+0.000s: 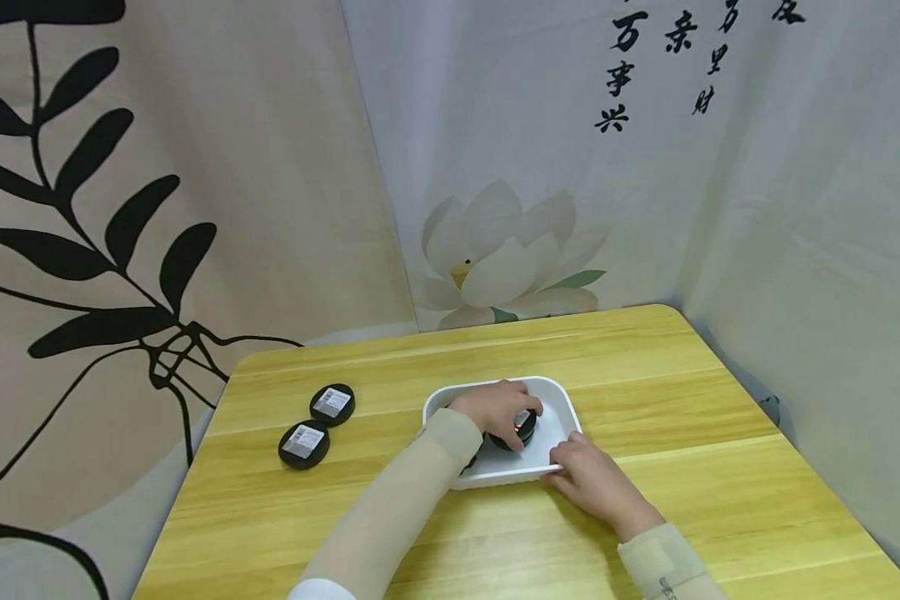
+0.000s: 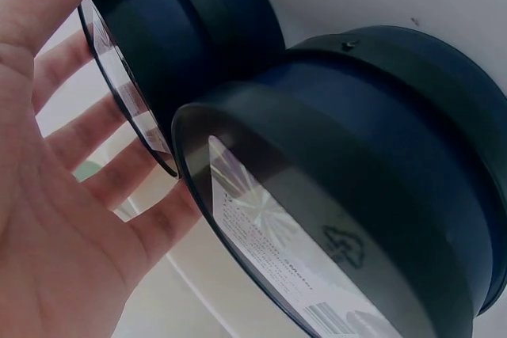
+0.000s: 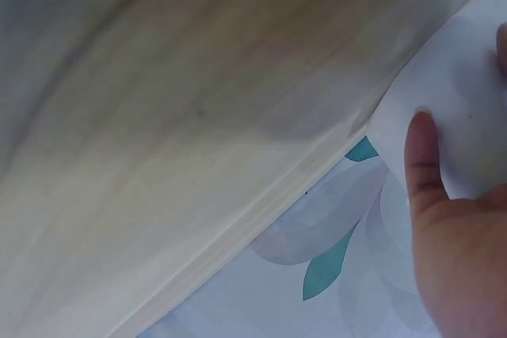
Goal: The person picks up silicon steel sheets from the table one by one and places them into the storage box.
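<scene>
Looking into the white tray (image 1: 562,408) mid-worktop (image 1: 645,375), we see a round black jar (image 1: 516,429), glossy, with a white printed label on its flat face; the left wrist view shows a second black jar (image 2: 190,29) just beside it. Our left hand (image 1: 498,408) covers most of the jar, its fingers (image 2: 87,136) spread along the jars' faces; real grip, we cannot tell. Right hand (image 1: 592,479) holds the tray's near right rim, fingers curled. Two more labelled jars (image 1: 317,425) sit far left.
</scene>
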